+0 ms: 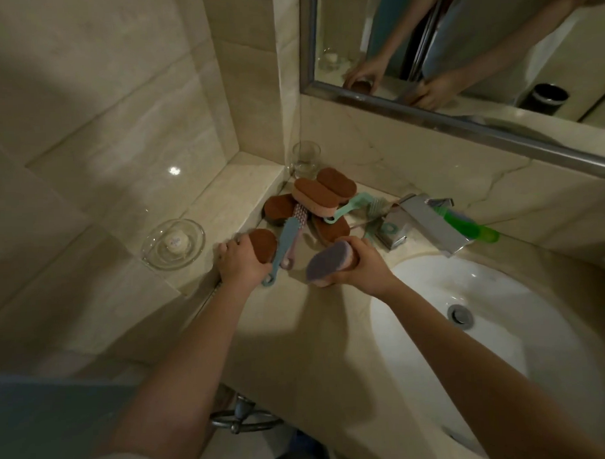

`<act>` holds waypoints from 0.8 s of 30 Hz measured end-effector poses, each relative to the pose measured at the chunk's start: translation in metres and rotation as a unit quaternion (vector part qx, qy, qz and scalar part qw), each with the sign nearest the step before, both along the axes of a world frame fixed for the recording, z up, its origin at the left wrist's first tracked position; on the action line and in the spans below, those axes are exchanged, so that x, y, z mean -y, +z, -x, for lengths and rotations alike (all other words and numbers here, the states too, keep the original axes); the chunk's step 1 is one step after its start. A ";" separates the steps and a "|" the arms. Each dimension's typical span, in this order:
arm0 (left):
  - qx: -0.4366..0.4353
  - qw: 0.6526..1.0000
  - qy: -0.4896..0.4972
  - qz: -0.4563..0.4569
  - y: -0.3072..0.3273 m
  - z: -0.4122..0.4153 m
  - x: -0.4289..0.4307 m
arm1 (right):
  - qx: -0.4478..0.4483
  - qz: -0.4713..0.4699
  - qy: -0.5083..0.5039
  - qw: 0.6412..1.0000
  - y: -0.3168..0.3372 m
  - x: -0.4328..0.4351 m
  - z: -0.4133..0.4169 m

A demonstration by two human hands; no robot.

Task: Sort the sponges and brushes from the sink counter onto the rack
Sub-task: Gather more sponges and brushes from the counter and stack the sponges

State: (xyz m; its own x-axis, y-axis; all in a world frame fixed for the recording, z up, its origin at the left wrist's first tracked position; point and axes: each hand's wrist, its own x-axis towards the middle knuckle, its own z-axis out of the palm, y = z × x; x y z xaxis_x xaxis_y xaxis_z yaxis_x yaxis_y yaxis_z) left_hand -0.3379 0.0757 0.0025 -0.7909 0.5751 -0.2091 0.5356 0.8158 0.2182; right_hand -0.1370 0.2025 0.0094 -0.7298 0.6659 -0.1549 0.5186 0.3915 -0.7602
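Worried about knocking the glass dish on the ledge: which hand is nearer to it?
Left. The left hand, gripping a brown sponge, is just right of the glass dish; the right hand, holding a purple sponge, is farther right, near the sink.

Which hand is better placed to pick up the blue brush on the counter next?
Left, probably. The left hand sits right beside the blue brush, its handle by the fingers, though it already grips a brown sponge. The right hand is farther off, holding a purple sponge.
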 end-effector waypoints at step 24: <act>0.347 0.831 -0.084 -0.426 0.129 -0.115 -0.064 | -0.276 0.108 -0.230 0.927 0.126 -0.022 -0.088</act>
